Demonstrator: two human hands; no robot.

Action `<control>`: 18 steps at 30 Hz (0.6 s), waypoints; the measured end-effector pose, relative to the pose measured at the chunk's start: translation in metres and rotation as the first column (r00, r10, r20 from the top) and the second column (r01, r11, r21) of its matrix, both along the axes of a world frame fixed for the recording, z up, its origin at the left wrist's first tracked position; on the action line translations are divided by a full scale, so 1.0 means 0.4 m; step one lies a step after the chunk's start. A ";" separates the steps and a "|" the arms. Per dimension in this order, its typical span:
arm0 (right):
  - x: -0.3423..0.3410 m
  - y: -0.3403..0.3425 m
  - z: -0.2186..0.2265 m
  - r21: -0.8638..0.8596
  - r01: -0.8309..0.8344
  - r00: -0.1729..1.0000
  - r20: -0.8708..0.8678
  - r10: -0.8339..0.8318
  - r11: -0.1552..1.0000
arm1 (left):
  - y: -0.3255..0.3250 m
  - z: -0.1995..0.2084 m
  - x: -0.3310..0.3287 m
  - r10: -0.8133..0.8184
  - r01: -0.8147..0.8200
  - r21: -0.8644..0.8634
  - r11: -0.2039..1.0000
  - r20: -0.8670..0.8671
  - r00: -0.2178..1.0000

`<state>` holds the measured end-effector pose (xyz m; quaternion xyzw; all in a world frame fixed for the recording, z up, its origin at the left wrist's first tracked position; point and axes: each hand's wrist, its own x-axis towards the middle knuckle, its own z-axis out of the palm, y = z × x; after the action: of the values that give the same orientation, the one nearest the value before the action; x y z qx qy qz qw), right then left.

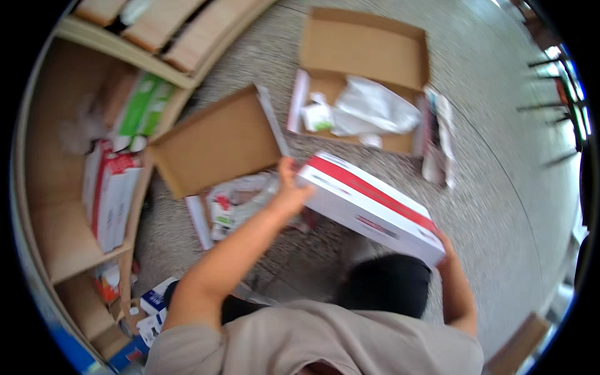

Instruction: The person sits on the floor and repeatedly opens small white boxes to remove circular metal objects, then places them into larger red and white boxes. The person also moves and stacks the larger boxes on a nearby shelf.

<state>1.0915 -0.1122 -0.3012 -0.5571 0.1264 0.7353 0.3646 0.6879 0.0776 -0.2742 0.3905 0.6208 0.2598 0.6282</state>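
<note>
A long white cardboard box (pixel 375 215) with a red stripe is held tilted above the floor, in front of my knees. At its left end my left hand (pixel 294 187) is closed, thumb and fingers on the box's edge. The opposite end rests in my right hand (pixel 442 247), whose fingers are mostly hidden behind the box. Just left of the held box lies an open cardboard box (pixel 219 147), lid raised, with white plastic and small packages inside. Beyond it, another open box (pixel 365 47) contains a white plastic bag (pixel 375 109) and a small white-and-green carton (pixel 317 117).
A curved wooden shelf (pixel 69 250) runs along the left side. It holds upright red-and-white boxes (pixel 112 200) and green packages (pixel 142 106). Blue-and-white packages (pixel 153 300) lie by its lower end. Dark-legged furniture (pixel 556 94) stands at the far right, and a brown panel (pixel 519 347) is near the lower right.
</note>
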 end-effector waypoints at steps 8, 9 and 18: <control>-0.059 -0.091 -0.073 0.126 0.142 0.988 -0.086 -0.132 0.982 | -0.034 0.089 0.008 0.384 -0.327 -0.281 0.902 0.178 0.906; -0.066 -0.076 -0.070 0.166 0.178 0.983 -0.069 -0.169 0.970 | -0.037 0.106 0.027 0.338 -0.310 -0.151 0.939 0.215 0.916; -0.008 0.151 -0.148 0.318 0.187 0.980 -0.128 -0.154 0.929 | -0.085 0.266 0.128 -0.138 -0.169 0.623 0.763 0.413 0.900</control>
<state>1.0882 -0.0517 -0.3604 -0.4378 0.0684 0.7387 0.5079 0.7390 0.0434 -0.1677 0.5088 0.3401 0.5429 0.5750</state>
